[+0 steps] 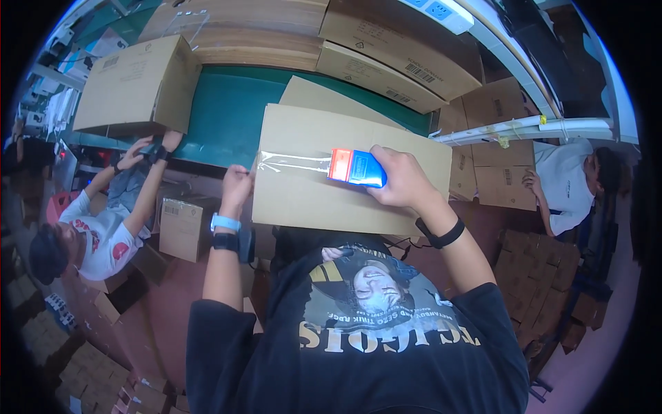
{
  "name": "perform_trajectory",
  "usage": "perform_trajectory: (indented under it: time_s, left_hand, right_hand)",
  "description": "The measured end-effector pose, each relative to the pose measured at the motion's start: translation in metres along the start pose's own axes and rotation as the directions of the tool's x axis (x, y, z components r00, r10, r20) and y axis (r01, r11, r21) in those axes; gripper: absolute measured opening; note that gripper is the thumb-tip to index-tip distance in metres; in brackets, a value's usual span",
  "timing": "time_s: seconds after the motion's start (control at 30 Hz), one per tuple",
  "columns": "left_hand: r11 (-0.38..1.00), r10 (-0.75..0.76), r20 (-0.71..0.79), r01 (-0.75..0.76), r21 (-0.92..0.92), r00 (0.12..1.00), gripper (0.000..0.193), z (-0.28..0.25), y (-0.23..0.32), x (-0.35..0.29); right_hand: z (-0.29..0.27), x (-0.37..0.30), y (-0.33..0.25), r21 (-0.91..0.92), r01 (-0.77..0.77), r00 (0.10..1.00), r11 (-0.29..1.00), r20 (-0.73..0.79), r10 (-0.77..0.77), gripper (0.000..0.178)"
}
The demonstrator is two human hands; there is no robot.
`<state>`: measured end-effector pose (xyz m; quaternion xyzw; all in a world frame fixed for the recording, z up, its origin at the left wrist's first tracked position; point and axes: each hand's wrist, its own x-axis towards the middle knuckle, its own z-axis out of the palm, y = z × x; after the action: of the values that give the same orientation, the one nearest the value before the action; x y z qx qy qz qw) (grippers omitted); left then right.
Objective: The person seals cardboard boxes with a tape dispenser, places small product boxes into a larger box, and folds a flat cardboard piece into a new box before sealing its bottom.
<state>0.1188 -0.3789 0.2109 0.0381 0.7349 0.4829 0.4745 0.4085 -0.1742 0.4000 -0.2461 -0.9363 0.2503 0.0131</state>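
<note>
Glossy clear tape (293, 162) across matte cardboard box (324, 200)

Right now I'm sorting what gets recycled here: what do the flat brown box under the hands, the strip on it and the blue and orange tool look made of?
The flat brown box looks like matte corrugated cardboard. The shiny clear strip glints, likely plastic packing tape. The blue and orange tape dispenser in the right hand looks like smooth moulded plastic. The left hand steadies the box edge.

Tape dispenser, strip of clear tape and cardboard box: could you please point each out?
tape dispenser (357, 168), head view, blue body.
strip of clear tape (293, 162), head view, mid-strip.
cardboard box (303, 200), head view, bare top flap.
</note>
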Motion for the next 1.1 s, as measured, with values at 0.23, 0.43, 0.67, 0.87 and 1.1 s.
perform_trajectory:
  time_s: [0.23, 0.43, 0.67, 0.87, 1.1]
  left_hand:
    - [0.623, 0.686, 0.227, -0.720, 0.306, 0.691, 0.077, 0.026, 0.082, -0.071]
    - [0.151, 0.284, 0.435, -0.487, 0.860, 0.855, 0.127, 0.062, 0.140, -0.103]
    - [0.375, 0.271, 0.407, -0.485, 0.790, 0.873, 0.131, 0.067, 0.126, -0.082]
    - [0.067, 0.318, 0.264, -0.299, 0.952, 0.911, 0.125, 0.114, 0.140, -0.106]
    - [-0.109, 0.447, 0.871, -0.953, 0.281, 0.206, 0.048, 0.369, 0.090, -0.169]
  right_hand:
    - [0.013, -0.001, 0.011, 0.071, 0.055, 0.991, 0.996, -0.123, -0.046, 0.059]
    - [0.023, 0.006, 0.009, 0.039, 0.187, 0.972, 0.982, -0.154, -0.178, 0.059]
    - [-0.030, -0.059, 0.080, 0.062, 0.225, 0.974, 0.972, 0.002, -0.226, 0.054]
    - [-0.104, -0.212, 0.237, 0.079, 0.008, 1.000, 0.997, 0.022, -0.010, 0.057]
    - [-0.077, -0.214, 0.264, 0.016, -0.004, 0.999, 1.000, 0.051, 0.003, 0.043]
